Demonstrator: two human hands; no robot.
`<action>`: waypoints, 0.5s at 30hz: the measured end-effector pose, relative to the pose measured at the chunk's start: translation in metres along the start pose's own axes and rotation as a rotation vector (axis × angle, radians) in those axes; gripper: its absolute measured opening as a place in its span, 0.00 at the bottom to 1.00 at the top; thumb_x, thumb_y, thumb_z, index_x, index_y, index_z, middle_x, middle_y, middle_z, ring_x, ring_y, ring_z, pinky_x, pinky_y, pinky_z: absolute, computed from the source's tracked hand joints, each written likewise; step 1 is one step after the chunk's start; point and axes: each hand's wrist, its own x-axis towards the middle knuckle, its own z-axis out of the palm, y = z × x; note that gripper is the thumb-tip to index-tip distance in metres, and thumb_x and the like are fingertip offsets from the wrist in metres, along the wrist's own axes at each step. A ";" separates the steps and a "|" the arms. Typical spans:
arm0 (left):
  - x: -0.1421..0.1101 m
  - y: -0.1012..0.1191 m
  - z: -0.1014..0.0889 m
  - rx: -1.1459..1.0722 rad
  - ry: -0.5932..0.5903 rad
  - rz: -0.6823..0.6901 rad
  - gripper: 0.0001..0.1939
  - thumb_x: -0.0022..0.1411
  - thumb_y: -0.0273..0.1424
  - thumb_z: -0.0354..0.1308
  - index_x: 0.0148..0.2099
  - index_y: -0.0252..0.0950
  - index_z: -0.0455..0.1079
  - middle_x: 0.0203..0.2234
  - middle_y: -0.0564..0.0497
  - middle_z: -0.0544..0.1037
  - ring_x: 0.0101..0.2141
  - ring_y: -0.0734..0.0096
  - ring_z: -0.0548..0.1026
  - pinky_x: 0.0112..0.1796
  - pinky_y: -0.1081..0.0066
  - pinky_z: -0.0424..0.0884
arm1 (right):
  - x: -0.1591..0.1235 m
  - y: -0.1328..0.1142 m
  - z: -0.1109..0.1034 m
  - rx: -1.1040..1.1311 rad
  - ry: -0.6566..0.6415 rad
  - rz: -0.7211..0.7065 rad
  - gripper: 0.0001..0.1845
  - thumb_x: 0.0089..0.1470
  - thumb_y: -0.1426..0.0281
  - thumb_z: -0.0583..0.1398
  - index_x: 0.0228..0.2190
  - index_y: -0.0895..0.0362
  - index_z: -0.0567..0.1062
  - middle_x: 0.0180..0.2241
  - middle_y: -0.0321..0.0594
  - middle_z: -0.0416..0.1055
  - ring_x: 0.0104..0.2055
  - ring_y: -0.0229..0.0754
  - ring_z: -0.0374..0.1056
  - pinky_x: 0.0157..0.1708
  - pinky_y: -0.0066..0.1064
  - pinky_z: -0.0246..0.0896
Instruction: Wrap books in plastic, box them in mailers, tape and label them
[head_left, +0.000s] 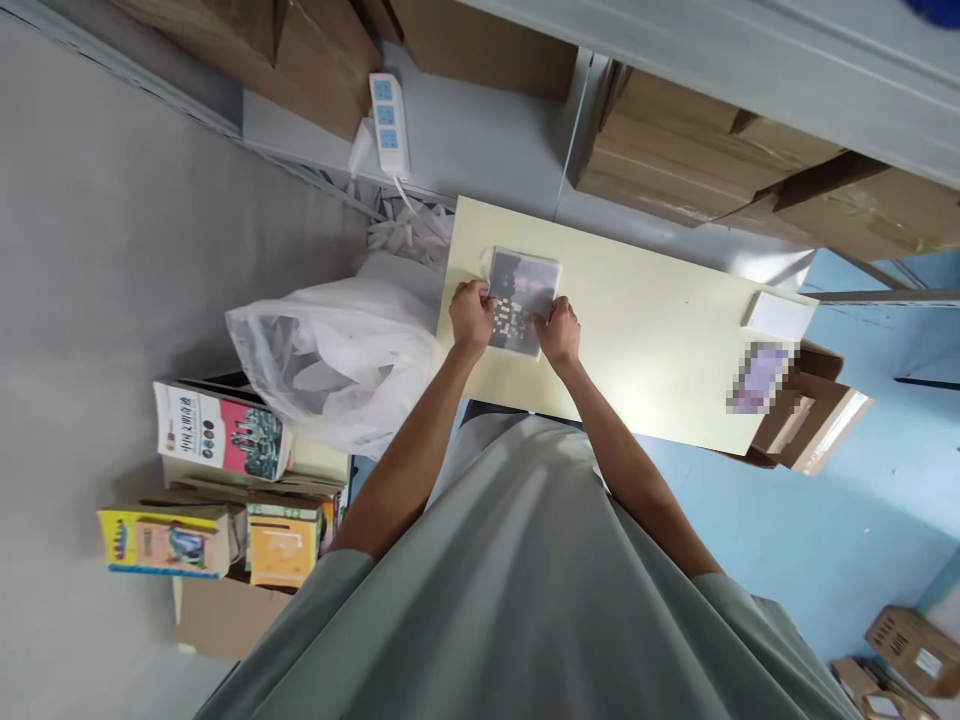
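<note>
In the head view, we see our two bare hands grasping a dark grey rectangular book with white marks on its cover [525, 300]. Our left hand [472, 315] pinches its left edge and our right hand [559, 330] its right edge, thumbs over the cover. The book is at the left end of a pale yellow rectangular counter [637, 330]; we cannot tell whether it rests there or is slightly raised.

At the counter's right end we see a white rectangular block [780, 316] and, just nearer to us, a purple rectangular item [761, 378], blurred into squares. An open brown cardboard box [814, 410] shows past that end.

Beside the counter's left edge we have a crumpled translucent white plastic bag [337, 350], with colourful paper books [225, 435] below it. Beyond the counter, a white power strip with blue sockets [388, 125] lies on a grey shelf [487, 135] near brown cardboard boxes [675, 150].
</note>
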 end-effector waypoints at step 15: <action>0.027 0.017 -0.021 0.021 0.008 -0.050 0.15 0.63 0.21 0.65 0.51 0.38 0.80 0.51 0.40 0.85 0.50 0.56 0.85 0.60 0.57 0.77 | 0.009 -0.040 -0.002 0.052 -0.015 0.064 0.15 0.62 0.65 0.63 0.46 0.49 0.63 0.49 0.49 0.79 0.48 0.56 0.77 0.52 0.51 0.74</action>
